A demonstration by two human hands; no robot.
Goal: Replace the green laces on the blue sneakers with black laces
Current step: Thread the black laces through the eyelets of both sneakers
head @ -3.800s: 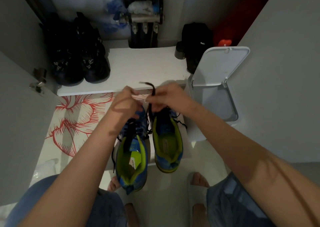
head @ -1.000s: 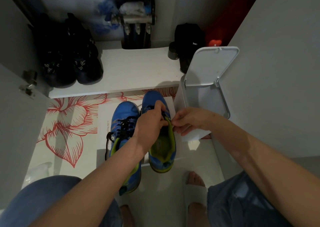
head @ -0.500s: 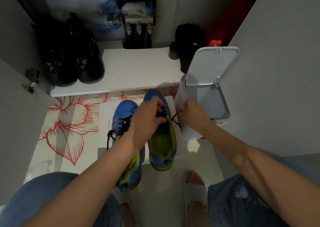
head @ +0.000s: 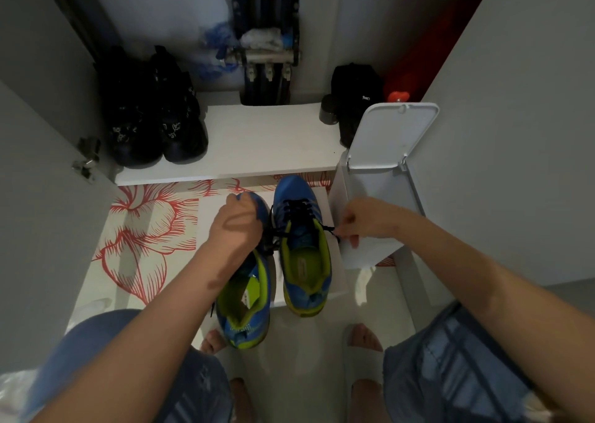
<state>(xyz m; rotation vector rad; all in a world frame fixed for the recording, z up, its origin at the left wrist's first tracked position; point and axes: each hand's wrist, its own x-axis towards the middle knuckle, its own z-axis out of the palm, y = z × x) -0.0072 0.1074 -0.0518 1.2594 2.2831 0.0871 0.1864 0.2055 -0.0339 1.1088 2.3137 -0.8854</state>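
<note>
Covering most of the floor on the left is a pale mat (head: 145, 229) printed with large red flowers. Beyond it, at the far side, runs a white shelf (head: 257, 139). At the right stands a white bin (head: 370, 255) with its lid (head: 386, 135) tipped up and open. On the shelf's left end sit 2 black shoes (head: 154, 116), side by side, and on its right end a black bag (head: 354, 94).

The 2 blue sneakers lie between the mat and the bin on a white sheet (head: 209, 210), toes pointing far and yellow-green linings facing up. The left sneaker (head: 244, 310) sits nearer to the person, its heel hanging past the sheet's near edge. The right sneaker (head: 306, 261) lies just beside it and a little farther away.

The left hand (head: 236, 226) hovers over the front of the left sneaker. Its fingers curl down around the left run of the black lace (head: 299, 208), though the fingertips are hidden behind the back of the hand. The right hand (head: 370, 218) is just right of the right sneaker, in front of the bin, pinching the lace's other end between thumb and fingers.

The black lace criss-crosses the eyelets of the right sneaker, and both ends stretch sideways from the top eyelets toward the 2 hands.
</note>
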